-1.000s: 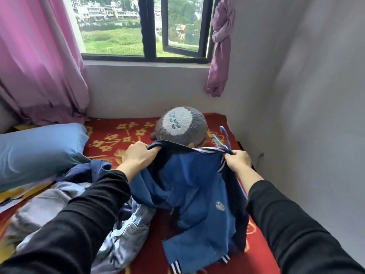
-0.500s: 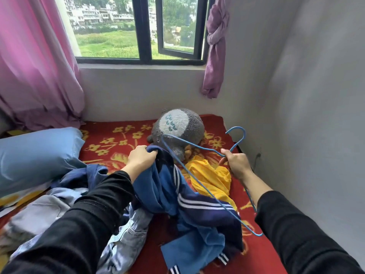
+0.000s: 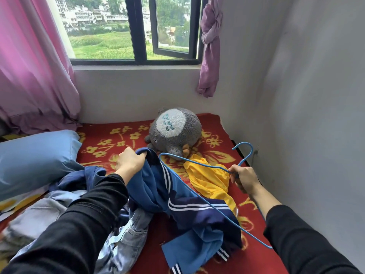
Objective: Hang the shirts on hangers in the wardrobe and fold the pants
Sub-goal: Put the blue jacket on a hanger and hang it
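A blue shirt (image 3: 177, 196) with white stripes and a navy band lies bunched on the red bed. My left hand (image 3: 130, 162) grips its collar edge and lifts it. My right hand (image 3: 244, 177) holds a thin blue wire hanger (image 3: 199, 196) near its hook, off to the right; the hanger's frame slants across the top of the shirt, outside the cloth. A yellow garment (image 3: 209, 178) lies under the hanger between my hands. Light denim pants (image 3: 126, 240) lie crumpled under my left arm.
A grey plush toy (image 3: 173, 131) sits at the far end of the red flowered blanket (image 3: 215, 123). A blue pillow (image 3: 35, 157) lies at the left, with more clothes (image 3: 39, 216) piled in front of it. White walls close the right side; a window and pink curtains stand behind.
One second ago both hands held the shirt up with the hanger at its collar. The right hand has pulled the hanger out to the right; the shirt has dropped, uncovering the yellow garment.
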Action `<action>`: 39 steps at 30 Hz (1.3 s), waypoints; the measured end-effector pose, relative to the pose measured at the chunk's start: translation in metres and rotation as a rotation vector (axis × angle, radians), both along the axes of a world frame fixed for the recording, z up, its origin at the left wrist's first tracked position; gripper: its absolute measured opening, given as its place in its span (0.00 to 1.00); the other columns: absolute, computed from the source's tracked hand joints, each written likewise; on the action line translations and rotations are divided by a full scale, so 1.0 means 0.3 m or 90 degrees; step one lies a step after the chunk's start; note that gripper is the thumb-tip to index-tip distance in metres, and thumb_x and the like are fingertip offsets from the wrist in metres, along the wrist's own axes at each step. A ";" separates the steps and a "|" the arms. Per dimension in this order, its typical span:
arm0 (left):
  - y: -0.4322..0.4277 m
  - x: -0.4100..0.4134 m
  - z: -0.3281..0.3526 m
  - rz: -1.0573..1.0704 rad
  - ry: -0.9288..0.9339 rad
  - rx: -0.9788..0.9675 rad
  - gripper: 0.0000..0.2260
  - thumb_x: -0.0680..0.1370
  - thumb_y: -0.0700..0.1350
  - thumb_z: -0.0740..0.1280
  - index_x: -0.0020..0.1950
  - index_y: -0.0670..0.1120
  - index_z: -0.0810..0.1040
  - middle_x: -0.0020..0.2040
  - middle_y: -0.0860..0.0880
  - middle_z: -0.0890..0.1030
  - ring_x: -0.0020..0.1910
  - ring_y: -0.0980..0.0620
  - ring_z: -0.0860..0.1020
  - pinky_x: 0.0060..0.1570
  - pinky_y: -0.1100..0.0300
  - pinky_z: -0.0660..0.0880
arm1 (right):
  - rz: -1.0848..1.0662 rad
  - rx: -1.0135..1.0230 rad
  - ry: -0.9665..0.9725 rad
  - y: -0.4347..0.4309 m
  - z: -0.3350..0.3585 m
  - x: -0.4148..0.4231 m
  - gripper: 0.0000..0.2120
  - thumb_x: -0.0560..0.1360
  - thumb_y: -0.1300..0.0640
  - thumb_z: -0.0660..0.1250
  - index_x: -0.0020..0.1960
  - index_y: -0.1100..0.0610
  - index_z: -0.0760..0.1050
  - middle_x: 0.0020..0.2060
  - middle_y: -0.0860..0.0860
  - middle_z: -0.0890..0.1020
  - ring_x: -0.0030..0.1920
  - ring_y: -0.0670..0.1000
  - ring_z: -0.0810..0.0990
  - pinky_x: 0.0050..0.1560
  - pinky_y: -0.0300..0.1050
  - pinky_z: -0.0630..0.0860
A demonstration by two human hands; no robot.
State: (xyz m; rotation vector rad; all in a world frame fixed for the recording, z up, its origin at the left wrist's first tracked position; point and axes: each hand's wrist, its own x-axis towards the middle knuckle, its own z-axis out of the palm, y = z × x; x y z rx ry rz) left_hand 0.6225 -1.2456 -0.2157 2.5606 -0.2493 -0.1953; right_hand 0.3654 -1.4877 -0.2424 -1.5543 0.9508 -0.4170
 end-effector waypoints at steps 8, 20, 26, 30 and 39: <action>0.009 -0.001 0.002 -0.010 0.007 0.027 0.20 0.76 0.58 0.64 0.48 0.39 0.77 0.46 0.40 0.80 0.39 0.43 0.73 0.35 0.55 0.67 | 0.080 -0.055 0.017 0.061 0.007 0.025 0.22 0.71 0.58 0.65 0.19 0.58 0.71 0.15 0.49 0.63 0.17 0.46 0.60 0.22 0.37 0.58; -0.056 -0.222 0.094 -0.407 0.080 0.068 0.09 0.71 0.51 0.71 0.38 0.47 0.76 0.37 0.48 0.78 0.39 0.48 0.76 0.32 0.62 0.69 | 0.076 -0.301 0.126 0.303 -0.098 0.203 0.25 0.78 0.45 0.62 0.26 0.56 0.66 0.24 0.48 0.71 0.30 0.53 0.69 0.32 0.48 0.60; 0.010 -0.207 0.075 -0.523 0.076 0.089 0.08 0.71 0.45 0.67 0.47 0.44 0.81 0.43 0.48 0.80 0.43 0.49 0.79 0.46 0.54 0.76 | 0.041 -0.215 -0.070 0.317 -0.087 0.144 0.24 0.67 0.42 0.63 0.22 0.57 0.63 0.18 0.46 0.63 0.23 0.45 0.61 0.26 0.41 0.58; -0.019 -0.197 0.020 -0.567 -0.208 0.277 0.25 0.70 0.46 0.67 0.68 0.52 0.70 0.65 0.52 0.70 0.67 0.48 0.66 0.67 0.48 0.64 | 0.095 -0.203 -0.092 0.345 -0.065 0.113 0.22 0.66 0.48 0.66 0.23 0.62 0.63 0.21 0.51 0.64 0.26 0.48 0.61 0.29 0.47 0.61; 0.006 -0.171 0.001 -0.643 -0.224 0.259 0.19 0.71 0.35 0.60 0.55 0.51 0.81 0.52 0.52 0.79 0.53 0.50 0.77 0.46 0.54 0.74 | 0.271 0.045 0.067 0.309 -0.079 0.089 0.06 0.72 0.64 0.65 0.40 0.62 0.80 0.40 0.58 0.80 0.37 0.52 0.75 0.39 0.47 0.73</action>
